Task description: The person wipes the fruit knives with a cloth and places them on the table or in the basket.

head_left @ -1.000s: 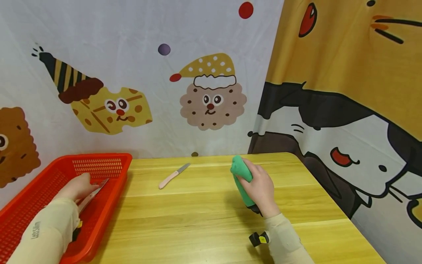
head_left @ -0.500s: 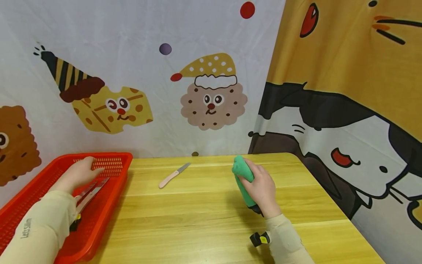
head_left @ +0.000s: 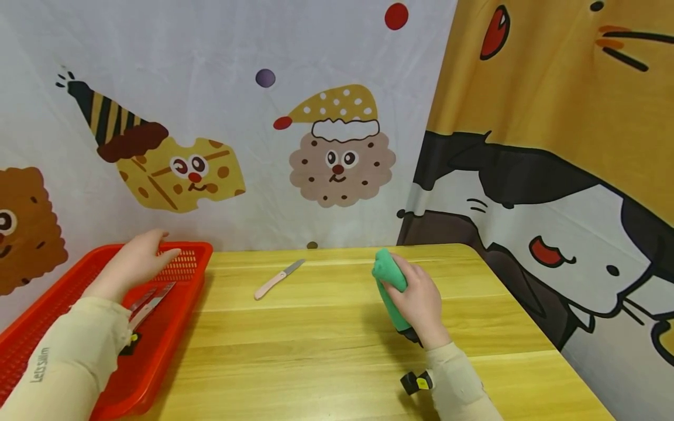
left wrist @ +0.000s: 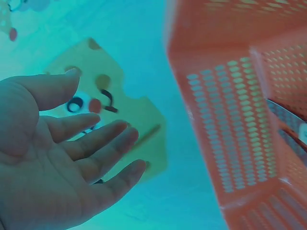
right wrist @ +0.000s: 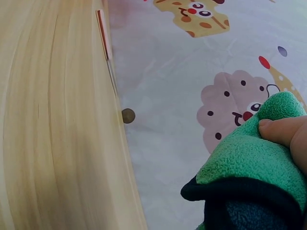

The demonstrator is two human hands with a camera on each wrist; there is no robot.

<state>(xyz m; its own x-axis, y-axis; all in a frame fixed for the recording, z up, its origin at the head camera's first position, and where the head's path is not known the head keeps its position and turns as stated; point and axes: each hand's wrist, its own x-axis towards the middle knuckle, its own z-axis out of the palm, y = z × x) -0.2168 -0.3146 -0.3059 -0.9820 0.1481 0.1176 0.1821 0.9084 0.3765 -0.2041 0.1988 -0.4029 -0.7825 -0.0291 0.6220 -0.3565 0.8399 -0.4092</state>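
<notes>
My left hand (head_left: pixel 134 266) is raised over the red plastic basket (head_left: pixel 181 318), its fingers apart and nothing in its palm in the left wrist view. Below it, two knives (head_left: pixel 152 305) lie side by side in the basket, their handles partly hidden by my sleeve. At the right of the table, my right hand (head_left: pixel 420 298) grips a green terry cloth (head_left: pixel 391 272) with dark edging, bunched up above the wood. A small knife (head_left: pixel 279 279) with a pale pink handle lies between the basket and my right hand, blade pointing to the back right.
The wooden table (head_left: pixel 316 356) ends at a printed curtain (head_left: pixel 326 222) behind it. The basket stands at the left edge. A black and yellow wrist strap piece (head_left: pixel 416 382) hangs by my right sleeve.
My left hand has come up from the knives inside the basket, fingers opening, and moved up and slightly right. My right hand keeps its hold on the green cloth, almost still.
</notes>
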